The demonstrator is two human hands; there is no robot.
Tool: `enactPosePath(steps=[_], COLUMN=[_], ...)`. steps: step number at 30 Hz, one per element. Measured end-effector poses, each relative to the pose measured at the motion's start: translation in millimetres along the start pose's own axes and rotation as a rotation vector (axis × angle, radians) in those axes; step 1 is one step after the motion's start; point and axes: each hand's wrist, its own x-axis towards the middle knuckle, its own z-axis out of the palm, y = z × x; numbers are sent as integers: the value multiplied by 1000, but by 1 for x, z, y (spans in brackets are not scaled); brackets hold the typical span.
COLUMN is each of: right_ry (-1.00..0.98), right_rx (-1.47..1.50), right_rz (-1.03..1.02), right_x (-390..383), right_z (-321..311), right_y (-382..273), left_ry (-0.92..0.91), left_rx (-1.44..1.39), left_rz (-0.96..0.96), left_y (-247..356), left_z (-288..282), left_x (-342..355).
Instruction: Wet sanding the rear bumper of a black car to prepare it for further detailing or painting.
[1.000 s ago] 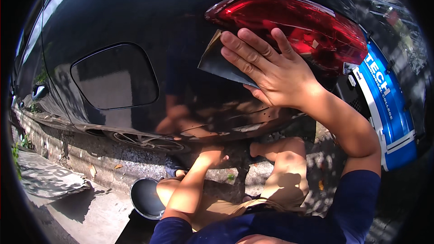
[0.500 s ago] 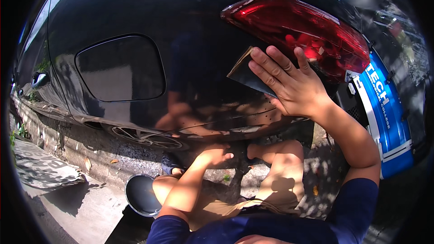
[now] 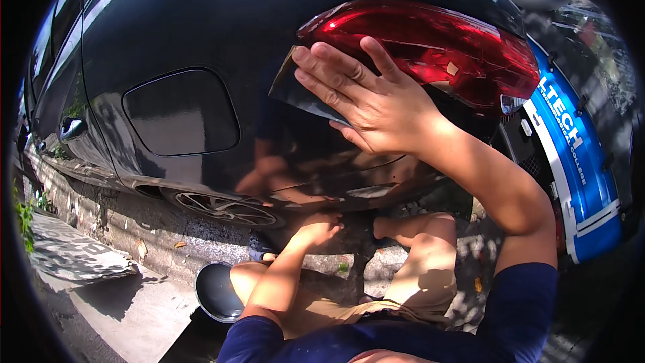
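Note:
My right hand [image 3: 376,97] lies flat, fingers stretched and spread, pressing a dark sheet of sandpaper [image 3: 290,91] with a brownish edge against the black car's rear side panel [image 3: 201,33]. Much of the sheet is hidden under the palm and fingers. Just above and to the right of the fingers is the red tail light [image 3: 457,54]. Lower down, my left hand [image 3: 319,230] hangs in front of the bumper, past my knee. Its fingers are loosely extended and nothing shows in it.
A fuel door [image 3: 181,113] is set in the panel to the left, above a spoked wheel [image 3: 228,208]. A bucket [image 3: 218,292] of dark liquid stands by my left leg. Blue-and-white signage [image 3: 578,154] is at the right. A creased printed sheet [image 3: 80,249] lies at the far left.
My right hand and the sandpaper have slid left along the panel, past the tail light's tip. The view has shifted slightly. My left hand stays in about the same place.

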Motion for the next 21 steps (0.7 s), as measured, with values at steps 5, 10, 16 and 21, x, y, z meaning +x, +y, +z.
enactPosePath(steps=[5, 10, 16, 21], right_ry=[-62, -33, 585, 278], right_rx=[52, 406, 1553, 2465], right_rz=[17, 412, 755, 1338], right_x=[-41, -158, -181, -217], right_z=[-6, -11, 21, 64], right_y=[5, -39, -189, -318], left_ry=[181, 1347, 1319, 1037], left_rx=[-61, 528, 847, 941], left_rz=[-34, 552, 172, 337], left_y=[55, 141, 211, 244], left_z=[-33, -150, -219, -142], left_x=[-41, -65, -26, 29])
